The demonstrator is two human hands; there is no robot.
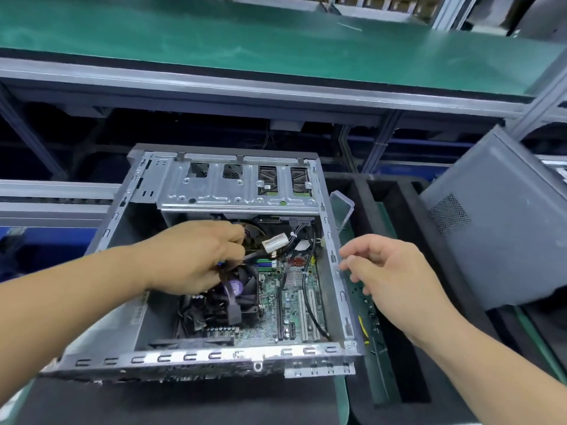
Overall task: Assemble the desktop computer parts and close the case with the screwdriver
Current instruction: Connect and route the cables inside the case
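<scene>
Grey steel case [190,358] open; left hand [196,256] pinching cable [254,256] inside; right hand [389,271] loosely spread, empty.

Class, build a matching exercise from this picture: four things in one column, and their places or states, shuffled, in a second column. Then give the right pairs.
Column one:
1. left hand
2. right hand
3. side panel
4. drive cage

Column two:
A. leaning to the right of the case
B. inside the case, gripping cables
C. across the far end of the open case
D. fingers loose, over the case's right edge

Pairs: 1-B, 2-D, 3-A, 4-C
</scene>
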